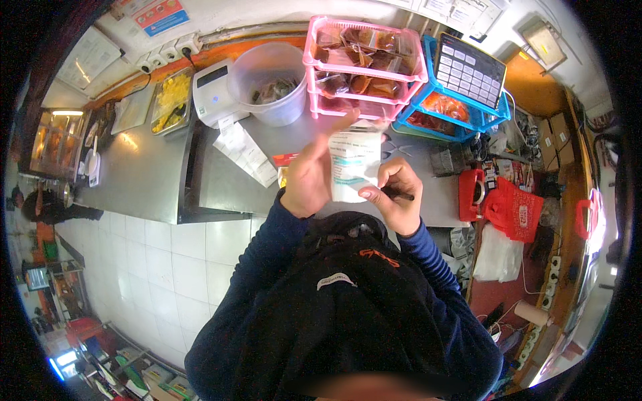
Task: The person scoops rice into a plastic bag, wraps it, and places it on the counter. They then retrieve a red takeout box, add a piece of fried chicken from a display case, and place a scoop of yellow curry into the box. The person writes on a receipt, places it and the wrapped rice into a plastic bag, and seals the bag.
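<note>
A white paper receipt [352, 164] with printed lines and blue-green streaks is held upright in front of my chest. My left hand [309, 172] is along its left side, thumb raised and blurred near the top, other fingers partly hidden behind the paper. At the lower right corner, my right hand [399, 194] pinches the paper between thumb and forefinger. A dark pen-like stick [402, 196] pokes out from the curled fingers of that hand. Beyond the receipt, scissors or pliers [396, 146] lie on the metal counter [224, 175].
A pink tiered rack [366, 67] of bagged food stands behind my hands. Right of it are a blue rack [428, 100] and a tablet [469, 70]. To its left sit a clear bucket [284, 110], a white printer [212, 95] with long receipts [245, 154], and a yellow-food tray [172, 97].
</note>
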A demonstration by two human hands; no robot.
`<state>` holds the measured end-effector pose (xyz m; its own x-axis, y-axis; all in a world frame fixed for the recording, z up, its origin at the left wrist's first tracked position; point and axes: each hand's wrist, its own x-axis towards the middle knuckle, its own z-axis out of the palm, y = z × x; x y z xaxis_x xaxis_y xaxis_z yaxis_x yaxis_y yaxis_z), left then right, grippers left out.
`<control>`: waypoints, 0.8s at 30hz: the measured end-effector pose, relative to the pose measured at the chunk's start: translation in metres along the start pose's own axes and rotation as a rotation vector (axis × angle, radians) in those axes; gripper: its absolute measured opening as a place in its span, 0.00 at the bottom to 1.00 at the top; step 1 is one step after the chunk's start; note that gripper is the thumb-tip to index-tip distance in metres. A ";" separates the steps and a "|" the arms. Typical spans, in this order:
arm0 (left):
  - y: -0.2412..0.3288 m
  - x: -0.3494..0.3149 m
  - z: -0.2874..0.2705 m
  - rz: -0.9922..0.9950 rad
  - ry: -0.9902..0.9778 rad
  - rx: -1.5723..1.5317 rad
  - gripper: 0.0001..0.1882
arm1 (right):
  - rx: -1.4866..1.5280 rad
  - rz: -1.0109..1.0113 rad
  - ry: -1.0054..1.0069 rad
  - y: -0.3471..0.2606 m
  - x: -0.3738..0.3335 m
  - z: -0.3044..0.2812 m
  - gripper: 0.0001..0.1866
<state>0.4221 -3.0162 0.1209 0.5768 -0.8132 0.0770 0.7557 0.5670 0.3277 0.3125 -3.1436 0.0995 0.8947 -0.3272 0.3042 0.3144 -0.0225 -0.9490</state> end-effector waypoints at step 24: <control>-0.021 0.000 0.011 0.114 -0.140 0.136 0.39 | 0.171 0.019 0.092 0.003 -0.002 0.003 0.20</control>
<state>0.4031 -3.0297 0.1239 0.6002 -0.7607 0.2472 0.6341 0.6409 0.4326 0.3126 -3.1402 0.0958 0.8706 -0.4115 0.2697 0.3537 0.1426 -0.9244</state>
